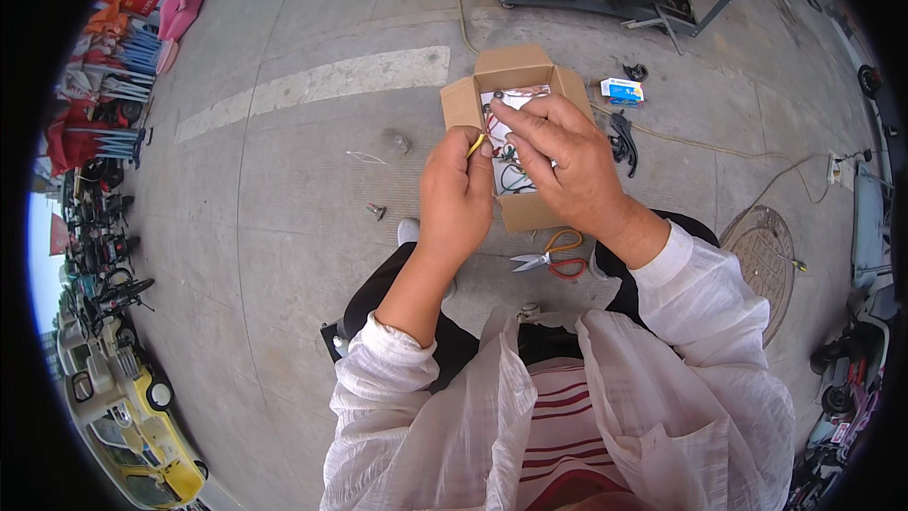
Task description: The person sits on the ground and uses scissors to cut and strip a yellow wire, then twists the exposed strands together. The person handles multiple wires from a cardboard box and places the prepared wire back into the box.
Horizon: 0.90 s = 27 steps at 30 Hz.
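My left hand (pixel 458 191) pinches a short yellow wire (pixel 476 145) between thumb and forefinger. Its end points toward my right hand (pixel 560 153), whose thumb and forefinger are apart, with nothing I can make out between them. Both hands hover over an open cardboard box (pixel 532 218) that stands on the ground between my feet. Inside it, partly hidden by my hands, lie a white sheet and thin wires (pixel 512 177) in green, red and dark colours.
Scissors (pixel 549 257) with orange and red handles lie near the box. To its right are a blue-white carton (pixel 621 90) and black plastic parts (pixel 622 139). A small metal piece (pixel 376 212) lies left. A metal rack (pixel 605 0), cable (pixel 681 137) and manhole cover (pixel 761 260) surround me.
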Tool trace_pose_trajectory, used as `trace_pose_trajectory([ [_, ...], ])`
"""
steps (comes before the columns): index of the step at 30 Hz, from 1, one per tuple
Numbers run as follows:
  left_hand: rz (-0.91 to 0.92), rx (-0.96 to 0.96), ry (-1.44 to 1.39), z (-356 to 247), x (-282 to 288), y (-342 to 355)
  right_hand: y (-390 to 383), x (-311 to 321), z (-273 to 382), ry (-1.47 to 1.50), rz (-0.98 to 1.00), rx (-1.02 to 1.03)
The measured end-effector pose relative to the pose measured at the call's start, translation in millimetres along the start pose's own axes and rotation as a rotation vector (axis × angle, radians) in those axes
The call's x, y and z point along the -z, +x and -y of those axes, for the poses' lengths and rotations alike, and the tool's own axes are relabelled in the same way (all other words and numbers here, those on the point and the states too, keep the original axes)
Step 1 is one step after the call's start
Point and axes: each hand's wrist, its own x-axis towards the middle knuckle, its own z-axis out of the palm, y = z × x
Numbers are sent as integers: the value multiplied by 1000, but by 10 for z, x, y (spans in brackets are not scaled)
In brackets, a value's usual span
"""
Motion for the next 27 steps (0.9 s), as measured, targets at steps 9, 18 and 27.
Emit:
trace_pose_trajectory([
  [9,-31,-55,93,19,3,-5,-19,-9,4,3,-46,-49],
  [18,10,-219,406,-39,56,-14,48,113,36,123,146,-253],
  [27,66,-199,494,-29,-35,-65,-21,-91,-162,-36,106,-176],
])
